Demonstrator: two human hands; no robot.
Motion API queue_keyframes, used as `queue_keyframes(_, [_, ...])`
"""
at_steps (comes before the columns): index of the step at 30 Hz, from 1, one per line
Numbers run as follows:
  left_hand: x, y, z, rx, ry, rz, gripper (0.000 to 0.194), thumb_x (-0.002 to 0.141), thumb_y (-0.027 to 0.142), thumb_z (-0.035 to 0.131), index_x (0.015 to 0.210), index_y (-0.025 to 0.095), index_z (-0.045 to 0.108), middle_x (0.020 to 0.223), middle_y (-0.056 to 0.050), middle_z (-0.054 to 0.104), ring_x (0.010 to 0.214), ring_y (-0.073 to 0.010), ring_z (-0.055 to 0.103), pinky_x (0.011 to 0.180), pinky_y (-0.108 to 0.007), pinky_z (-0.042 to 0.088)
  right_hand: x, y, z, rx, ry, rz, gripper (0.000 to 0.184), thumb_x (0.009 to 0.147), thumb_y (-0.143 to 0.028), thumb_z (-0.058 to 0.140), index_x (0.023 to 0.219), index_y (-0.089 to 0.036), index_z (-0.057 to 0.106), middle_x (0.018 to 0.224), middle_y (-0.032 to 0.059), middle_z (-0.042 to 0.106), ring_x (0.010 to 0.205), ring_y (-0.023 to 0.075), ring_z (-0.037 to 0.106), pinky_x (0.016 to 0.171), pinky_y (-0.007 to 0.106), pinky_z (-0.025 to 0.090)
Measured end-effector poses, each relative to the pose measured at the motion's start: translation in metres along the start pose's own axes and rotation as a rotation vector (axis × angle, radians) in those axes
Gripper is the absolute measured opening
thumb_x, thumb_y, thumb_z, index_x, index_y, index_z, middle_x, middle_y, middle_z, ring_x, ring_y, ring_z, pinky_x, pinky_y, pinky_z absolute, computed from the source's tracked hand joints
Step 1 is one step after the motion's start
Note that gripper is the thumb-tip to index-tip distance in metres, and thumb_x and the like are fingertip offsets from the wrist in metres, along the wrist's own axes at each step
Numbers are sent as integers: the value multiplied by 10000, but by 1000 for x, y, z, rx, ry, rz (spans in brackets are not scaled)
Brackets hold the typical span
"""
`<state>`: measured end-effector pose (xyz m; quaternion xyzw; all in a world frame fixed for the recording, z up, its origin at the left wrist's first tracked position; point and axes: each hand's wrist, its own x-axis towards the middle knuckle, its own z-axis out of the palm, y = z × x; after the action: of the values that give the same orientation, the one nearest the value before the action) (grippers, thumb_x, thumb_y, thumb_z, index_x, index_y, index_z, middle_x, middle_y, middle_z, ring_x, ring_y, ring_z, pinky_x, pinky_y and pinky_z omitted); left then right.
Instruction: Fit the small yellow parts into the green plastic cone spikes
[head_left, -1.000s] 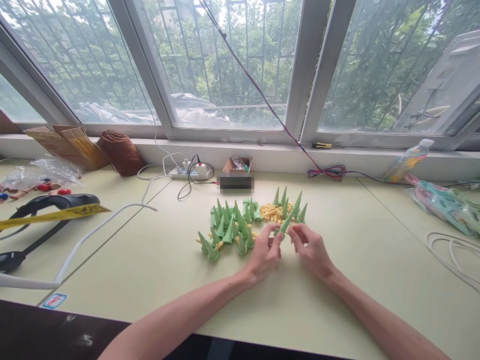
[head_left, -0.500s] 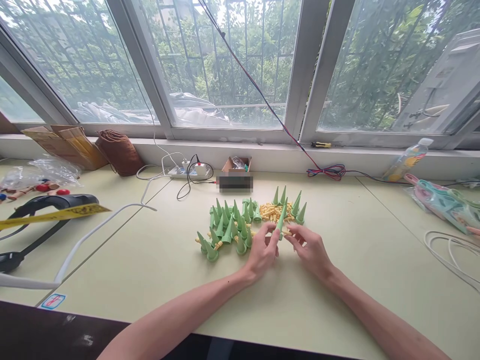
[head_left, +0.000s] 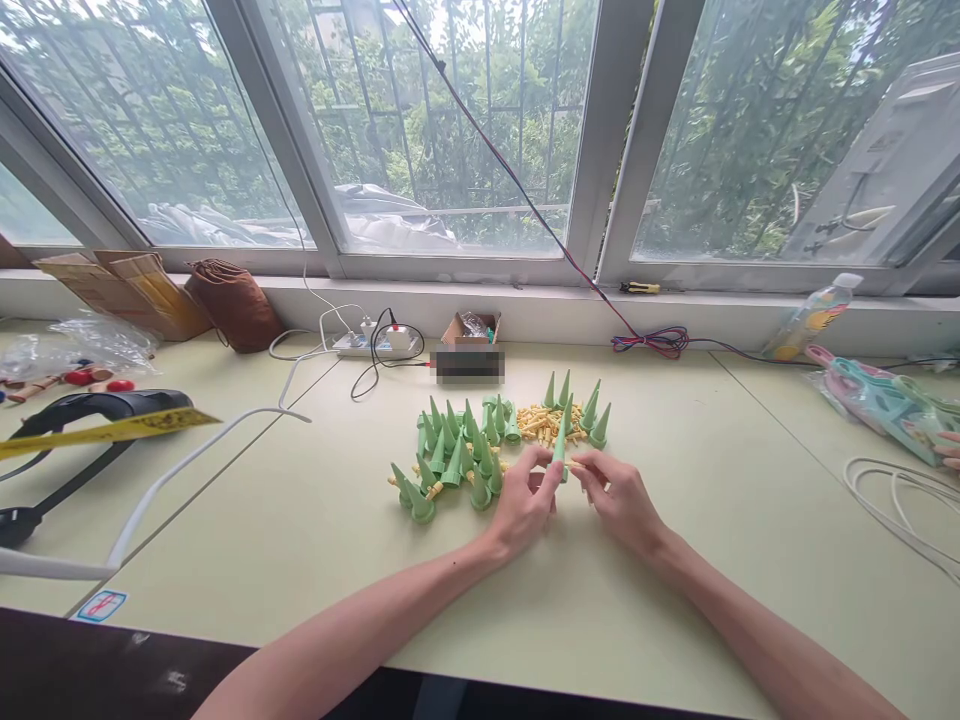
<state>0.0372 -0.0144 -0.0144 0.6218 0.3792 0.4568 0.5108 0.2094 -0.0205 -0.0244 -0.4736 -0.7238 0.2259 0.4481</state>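
In the head view, two bare hands meet just right of the centre of the frame, over a pale yellow-green tabletop (head_left: 525, 620). The left hand (head_left: 523, 500) pinches one tall, pointed light-green plastic cone (head_left: 561, 448) near its base between thumb and fingers, tip up. The right hand (head_left: 619, 495), its thumb and forefinger pressed together, pinches one small yellow plastic peg (head_left: 573, 464) at the cone's right side; whether peg and cone touch cannot be told.

Behind the hands lies one heap of small yellow plastic pegs (head_left: 534, 424), too many and too mixed to count. At least four more green cones (head_left: 601, 430) stand clear at its back and right. Left of the hands is one large cluster of green cones (head_left: 452, 465), well over ten, overlapping too much for an exact count; at its lower left, two cones (head_left: 421, 506) stand foremost, and a few yellow pegs show among them.

At the upper left sits one brown drawstring bag (head_left: 234, 308); at the upper middle, one small open cardboard box (head_left: 471, 328); at the upper right, one clear plastic bottle (head_left: 816, 315). Part of one other person's hand (head_left: 951, 452) shows at the right edge.
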Motion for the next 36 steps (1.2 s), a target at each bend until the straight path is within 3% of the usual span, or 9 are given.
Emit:
queue_keyframes(6, [1, -4, 0, -26, -24, -53, 410, 912, 479, 584, 1171, 162, 560, 654, 36, 528, 428, -90, 525, 376, -204, 442, 1, 2, 0, -15, -26, -14, 345, 1022, -361, 405, 735, -206, 517, 567, -32, 472, 484, 126, 435, 504, 257, 375])
queue_keyframes(17, [1, 0, 2, -16, 9, -82, 391, 920, 505, 560, 1101, 159, 554, 594, 58, 498, 385, -73, 454, 368, -194, 375, 2, -5, 3, 72, -24, 80, 351, 1013, -401, 431, 747, -199, 535, 580, -24, 501, 481, 121, 453, 500, 261, 403])
queue_keyframes(24, [2, 1, 1, -38, 86, -68, 400, 940, 547, 507, 1008, 160, 582, 533, 70, 454, 381, -76, 422, 383, -194, 326, 1, -9, 4, 79, -8, 30, 235, 939, -389, 595, 1047, -181, 609, 825, 45, 660, 578, 144, 584, 511, 272, 486])
queue_keyframes(28, [1, 2, 1, -40, 88, -62, 408, 948, 549, 491, 1009, 160, 601, 510, 72, 439, 382, -80, 409, 394, -196, 319, 0, -10, 5, 67, -13, -7, 229, 936, -385, 603, 1043, -183, 614, 896, 67, 683, 591, 147, 610, 509, 281, 514])
queue_keyframes(36, [2, 2, 1, -55, 95, -56, 369, 928, 539, 529, 967, 175, 582, 526, 69, 462, 388, -80, 432, 389, -190, 325, -1, -11, 6, 29, 62, -8, 233, 947, -402, 594, 1028, -185, 616, 850, 65, 684, 585, 152, 603, 502, 284, 514])
